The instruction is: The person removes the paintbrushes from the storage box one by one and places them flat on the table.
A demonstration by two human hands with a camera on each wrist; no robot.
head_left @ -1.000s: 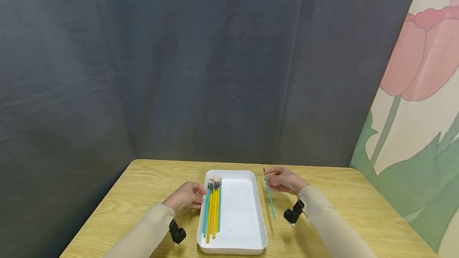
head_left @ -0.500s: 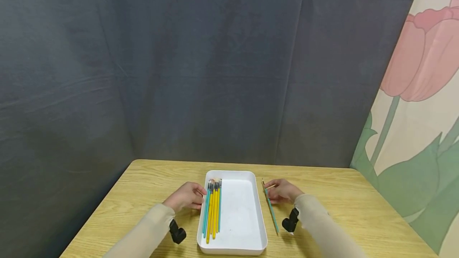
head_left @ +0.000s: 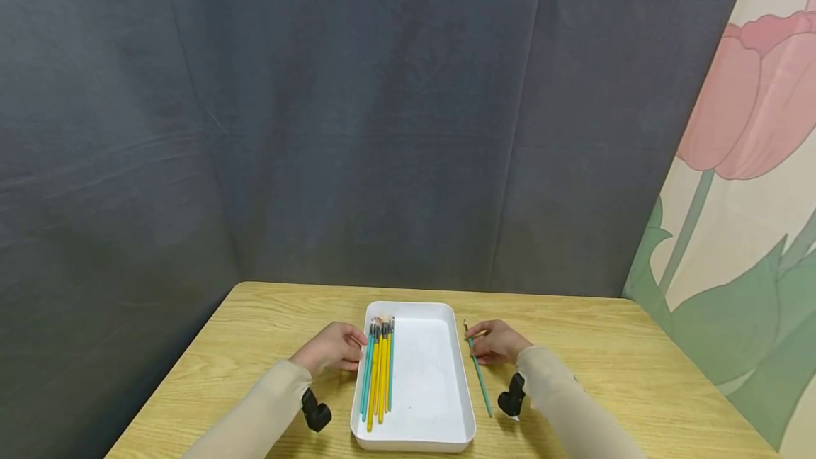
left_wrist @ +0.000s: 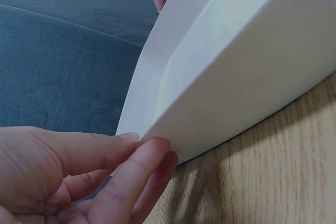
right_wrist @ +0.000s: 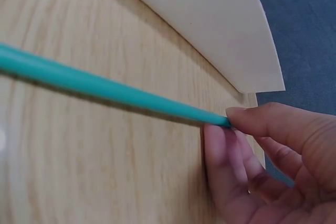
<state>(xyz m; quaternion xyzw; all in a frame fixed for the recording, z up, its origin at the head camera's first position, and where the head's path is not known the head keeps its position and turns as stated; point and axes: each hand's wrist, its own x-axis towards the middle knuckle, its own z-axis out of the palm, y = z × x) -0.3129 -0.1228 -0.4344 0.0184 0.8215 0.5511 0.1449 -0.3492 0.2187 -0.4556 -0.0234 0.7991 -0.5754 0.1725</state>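
Note:
A white tray (head_left: 427,374) lies lengthwise on the table. Several paintbrushes with yellow and teal handles (head_left: 377,374) lie side by side along its left wall, bristles toward the far end. My left hand (head_left: 333,349) pinches the tray's left rim between thumb and fingers, as the left wrist view shows at the tray wall (left_wrist: 236,87). To the right of the tray, a single teal paintbrush (head_left: 481,381) lies along the wooden tabletop. My right hand (head_left: 497,342) pinches it near its bristle end; in the right wrist view the teal handle (right_wrist: 115,92) runs leftward from thumb and fingertips.
The wooden table (head_left: 274,310) reaches back to a dark curtain (head_left: 382,126). A wall with painted tulips (head_left: 752,232) borders the right side. Black wrist cameras (head_left: 315,411) sit on both sleeves.
My right hand has come down and slightly nearer with the single teal paintbrush, lowering it from above the table onto the tabletop beside the tray. The left hand keeps its place.

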